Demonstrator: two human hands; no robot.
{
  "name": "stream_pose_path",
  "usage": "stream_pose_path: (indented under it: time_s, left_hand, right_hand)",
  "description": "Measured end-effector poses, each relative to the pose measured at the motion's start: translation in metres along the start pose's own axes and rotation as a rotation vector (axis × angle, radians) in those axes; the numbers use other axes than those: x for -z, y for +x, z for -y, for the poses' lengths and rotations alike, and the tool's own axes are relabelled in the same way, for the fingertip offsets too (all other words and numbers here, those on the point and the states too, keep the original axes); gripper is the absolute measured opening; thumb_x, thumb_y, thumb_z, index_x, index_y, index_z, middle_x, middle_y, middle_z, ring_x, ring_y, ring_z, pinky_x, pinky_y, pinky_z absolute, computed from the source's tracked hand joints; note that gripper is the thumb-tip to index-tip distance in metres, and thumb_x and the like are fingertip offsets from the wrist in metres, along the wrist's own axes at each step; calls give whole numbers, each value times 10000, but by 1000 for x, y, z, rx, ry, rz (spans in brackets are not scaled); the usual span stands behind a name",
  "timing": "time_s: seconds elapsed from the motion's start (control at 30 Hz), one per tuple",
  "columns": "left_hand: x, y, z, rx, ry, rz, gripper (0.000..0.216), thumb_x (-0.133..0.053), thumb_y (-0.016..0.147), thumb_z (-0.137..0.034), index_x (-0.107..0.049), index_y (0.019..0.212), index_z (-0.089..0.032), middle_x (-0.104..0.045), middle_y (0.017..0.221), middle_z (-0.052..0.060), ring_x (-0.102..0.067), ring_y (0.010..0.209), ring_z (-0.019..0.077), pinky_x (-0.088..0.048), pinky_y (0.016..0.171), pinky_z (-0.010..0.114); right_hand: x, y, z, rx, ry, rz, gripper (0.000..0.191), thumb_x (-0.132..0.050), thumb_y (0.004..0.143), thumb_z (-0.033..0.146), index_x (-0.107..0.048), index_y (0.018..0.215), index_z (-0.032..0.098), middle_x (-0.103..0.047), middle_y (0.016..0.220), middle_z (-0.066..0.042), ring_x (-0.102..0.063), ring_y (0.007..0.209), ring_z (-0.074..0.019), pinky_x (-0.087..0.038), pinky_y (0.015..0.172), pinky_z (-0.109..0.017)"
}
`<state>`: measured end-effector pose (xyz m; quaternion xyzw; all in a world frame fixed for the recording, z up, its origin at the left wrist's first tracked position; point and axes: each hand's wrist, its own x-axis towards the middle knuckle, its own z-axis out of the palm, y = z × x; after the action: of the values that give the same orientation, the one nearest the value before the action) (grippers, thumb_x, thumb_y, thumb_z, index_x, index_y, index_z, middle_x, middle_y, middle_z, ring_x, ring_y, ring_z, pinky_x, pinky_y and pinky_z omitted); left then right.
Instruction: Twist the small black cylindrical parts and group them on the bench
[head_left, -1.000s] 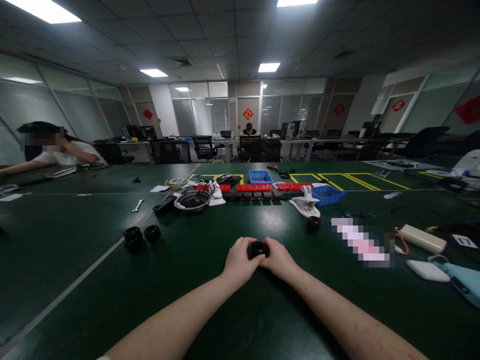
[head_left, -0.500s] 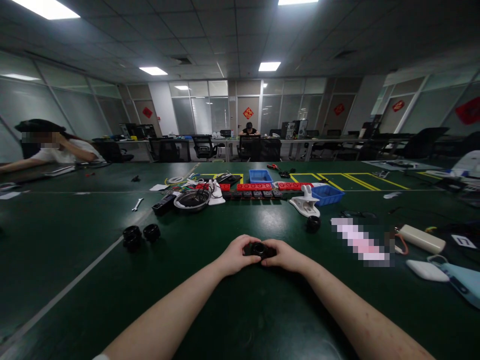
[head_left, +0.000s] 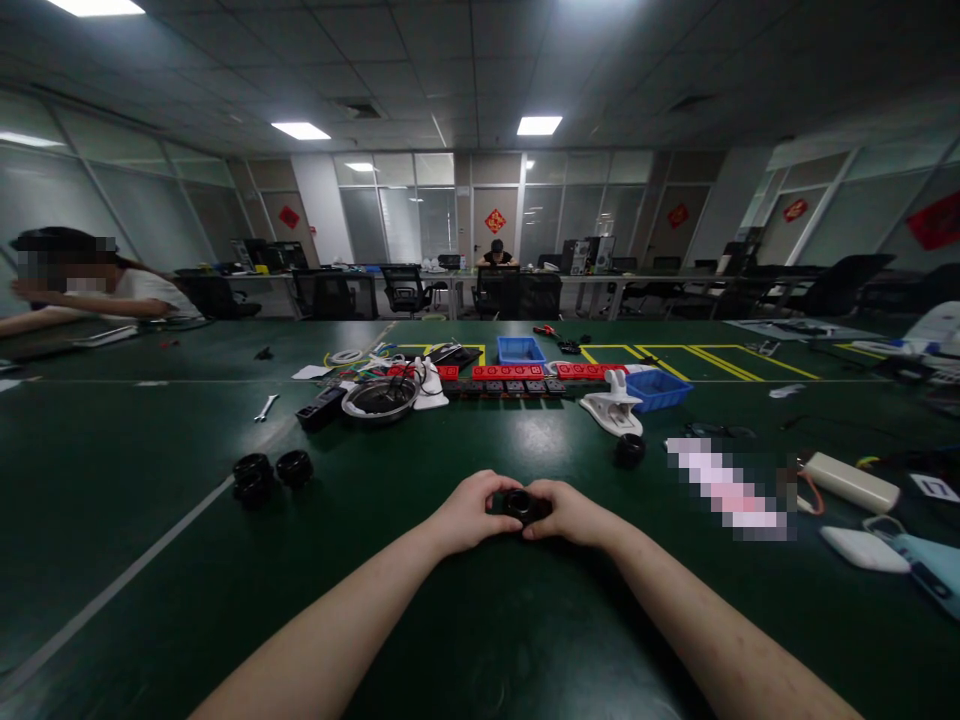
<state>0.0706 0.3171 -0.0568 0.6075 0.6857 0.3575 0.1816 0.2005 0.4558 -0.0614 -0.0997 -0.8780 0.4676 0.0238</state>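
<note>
Both of my hands close round a small black ring-shaped part (head_left: 517,502) at the middle of the green table (head_left: 420,640). My left hand (head_left: 474,512) grips it from the left, thumb in front and fingers behind. From the other side, my right hand (head_left: 564,512) holds it the same way, the thumbs almost meeting. Its round opening faces up; its sides are partly hidden by fingers. Similar black round parts stand to the left, a stacked pair (head_left: 253,480) and a single one (head_left: 294,468). Another black round part (head_left: 629,450) lies to the right.
Ahead are red strips of sockets (head_left: 507,372), a white clip stand (head_left: 615,405), blue bins (head_left: 657,390) and a round metal tray (head_left: 379,415). A wrench (head_left: 266,408) lies left; a beige power bank (head_left: 851,483) lies right. A person (head_left: 146,292) sits at far left.
The view has shifted slightly. My left fingers look a little further apart around the black ring-shaped part, which stays between both hands. The person at left has leaned lower.
</note>
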Motion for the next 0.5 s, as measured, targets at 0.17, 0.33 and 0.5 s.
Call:
stream_pose_path:
  time_s: [0.17, 0.33, 0.5]
  left_hand:
    - [-5, -2, -4, 52, -25, -89, 379, -680, 618, -245, -589, 984, -211, -499, 804, 0, -460, 667, 135, -371, 584, 226]
    - [-16, -4, -4, 143, -28, -211, 382, -674, 617, -231, -574, 985, -220, -525, 842, 8, -478, 690, 150, -384, 598, 245]
    - [-26, -4, -5, 205, 29, -331, 343, -665, 624, -237, -572, 954, -217, -546, 853, 20, -492, 748, 188, -384, 651, 288]
  right_hand:
    - [-11, 2, -8, -66, -133, -166, 295, -705, 536, 257, -603, 790, 147, -524, 707, 15, -486, 644, -136, -344, 551, -225]
    - [-24, 6, -13, -80, -263, -345, 290, -694, 538, 325, -508, 688, 161, -510, 687, 9, -469, 636, -139, -321, 531, -223]
    - [-33, 7, -7, -100, -427, -446, 217, -638, 579, 268, -460, 659, 173, -507, 686, -8, -455, 646, -148, -317, 554, -239]
